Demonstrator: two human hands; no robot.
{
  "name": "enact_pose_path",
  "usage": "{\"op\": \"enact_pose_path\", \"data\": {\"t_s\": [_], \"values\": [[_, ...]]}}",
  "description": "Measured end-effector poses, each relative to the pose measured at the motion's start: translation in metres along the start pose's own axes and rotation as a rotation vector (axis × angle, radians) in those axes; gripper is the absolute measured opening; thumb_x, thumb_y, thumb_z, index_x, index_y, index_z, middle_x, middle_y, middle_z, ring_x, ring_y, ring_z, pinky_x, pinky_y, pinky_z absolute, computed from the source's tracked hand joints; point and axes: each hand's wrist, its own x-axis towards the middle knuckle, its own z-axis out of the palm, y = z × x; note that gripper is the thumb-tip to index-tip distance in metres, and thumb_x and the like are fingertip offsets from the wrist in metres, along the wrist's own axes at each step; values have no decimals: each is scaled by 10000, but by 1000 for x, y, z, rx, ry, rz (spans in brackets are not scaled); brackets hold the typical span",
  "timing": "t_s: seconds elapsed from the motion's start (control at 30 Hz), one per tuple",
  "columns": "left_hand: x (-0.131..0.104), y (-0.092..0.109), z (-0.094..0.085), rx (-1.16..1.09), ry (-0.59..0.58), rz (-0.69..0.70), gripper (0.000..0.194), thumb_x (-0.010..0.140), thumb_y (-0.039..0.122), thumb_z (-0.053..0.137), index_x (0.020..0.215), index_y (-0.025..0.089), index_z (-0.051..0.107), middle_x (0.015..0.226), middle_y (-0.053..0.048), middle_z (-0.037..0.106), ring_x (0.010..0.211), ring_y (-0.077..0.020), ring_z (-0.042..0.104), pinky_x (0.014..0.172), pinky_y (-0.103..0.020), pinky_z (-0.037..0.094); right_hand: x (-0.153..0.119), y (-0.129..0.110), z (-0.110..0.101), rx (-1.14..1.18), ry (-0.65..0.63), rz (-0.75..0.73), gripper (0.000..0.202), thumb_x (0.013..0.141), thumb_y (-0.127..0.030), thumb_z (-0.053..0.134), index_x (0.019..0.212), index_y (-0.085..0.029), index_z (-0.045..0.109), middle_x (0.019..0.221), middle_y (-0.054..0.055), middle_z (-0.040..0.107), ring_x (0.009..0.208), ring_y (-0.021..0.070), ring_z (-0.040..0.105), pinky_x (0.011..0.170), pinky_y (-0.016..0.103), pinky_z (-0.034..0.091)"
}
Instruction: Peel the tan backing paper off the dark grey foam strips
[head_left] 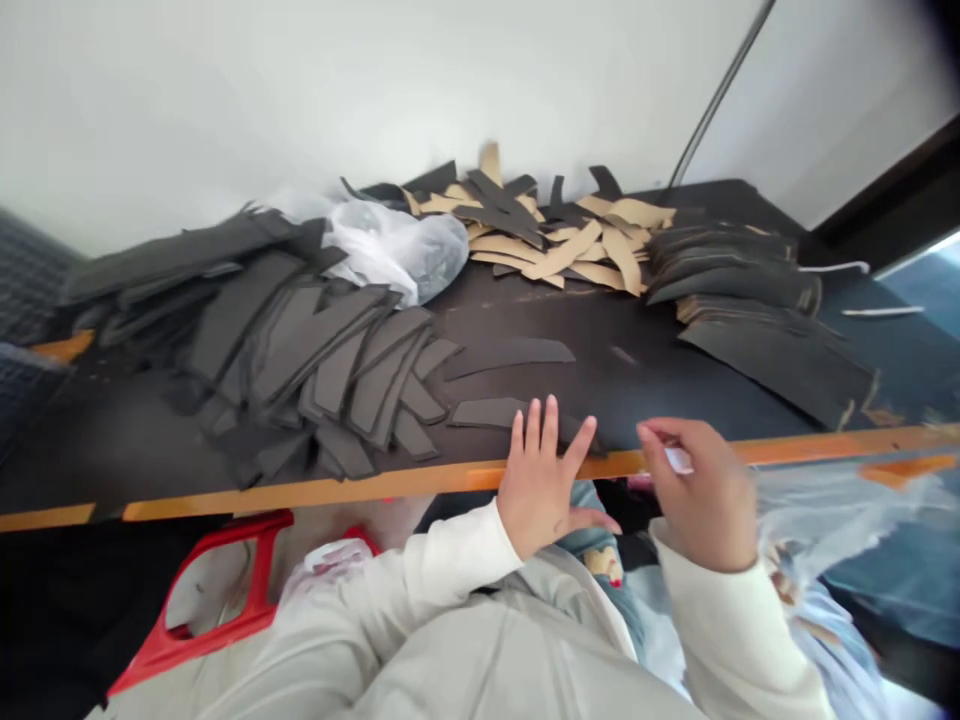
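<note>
My left hand (541,478) is open at the table's front edge. Its fingers are spread, and the fingertips rest over the end of a dark grey curved strip (484,412) lying flat. A second dark strip (517,353) lies just behind it. To the right, my right hand (701,495) is closed, thumb and forefinger together, just in front of the orange-taped edge. Something small and white (679,460) shows between its fingers and palm; what it is I cannot make out.
Grey cut pieces (330,370) are heaped on the left beside a clear plastic bag (409,245). Tan and black strips (570,250) lie at the back by the wall. Stacked dark pieces (772,350) stand right. A red stool (262,570) is below left.
</note>
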Motion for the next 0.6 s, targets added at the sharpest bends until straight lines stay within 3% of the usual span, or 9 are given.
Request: {"op": "enact_pose_path", "data": {"t_s": [0.07,0.13,0.2,0.27,0.37,0.5,0.6], "values": [[-9,-13,-7,-10,37,59,1130,780,817,407,1530,6,168,1589,-293,168,1507,-356,102,1191,-507,245,0,-13,15,61,-30,-198,328,975,-354,443,1172,-180,640,1167,149,684,1114,276,630,957,427,488],[-20,-30,-17,1,71,84,1001,872,736,367,1513,-13,197,1597,-248,197,1517,-284,93,1207,-445,240,-3,-25,33,52,-132,-365,435,993,-313,392,1388,-168,501,1396,162,561,1344,289,473,1095,483,395],[-31,-49,-26,23,105,32,887,914,673,374,1510,28,245,1596,-213,236,1513,-270,136,1208,-451,243,-10,-30,51,-13,-226,-480,531,1001,-328,366,1505,-161,348,1508,160,445,1424,291,368,1130,506,356],[-41,-67,-31,38,107,-52,837,927,641,395,1497,37,293,1581,-219,276,1495,-288,209,1197,-465,266,-17,-28,65,-94,-287,-546,610,1000,-389,364,1549,-148,252,1538,171,393,1430,302,357,1124,517,363],[-52,-83,-33,38,63,-53,821,926,621,432,1495,41,308,1574,-218,297,1478,-297,261,1179,-458,311,-19,-18,71,-160,-360,-610,698,988,-474,375,1569,-140,179,1549,177,364,1425,306,365,1113,528,380],[-66,-81,-26,50,81,-2,822,897,634,485,1496,91,335,1557,-186,353,1441,-284,353,1141,-445,389,15,-9,58,-129,-494,-618,687,992,-496,358,1574,-187,162,1587,138,297,1464,275,284,1130,520,370],[-80,-74,-15,68,200,2,516,939,462,536,1392,217,511,1447,-98,540,1299,-245,549,1093,-435,458,61,-9,57,-84,-576,-561,625,1002,-482,339,1564,-239,213,1602,98,274,1489,253,196,1173,532,289]]}}
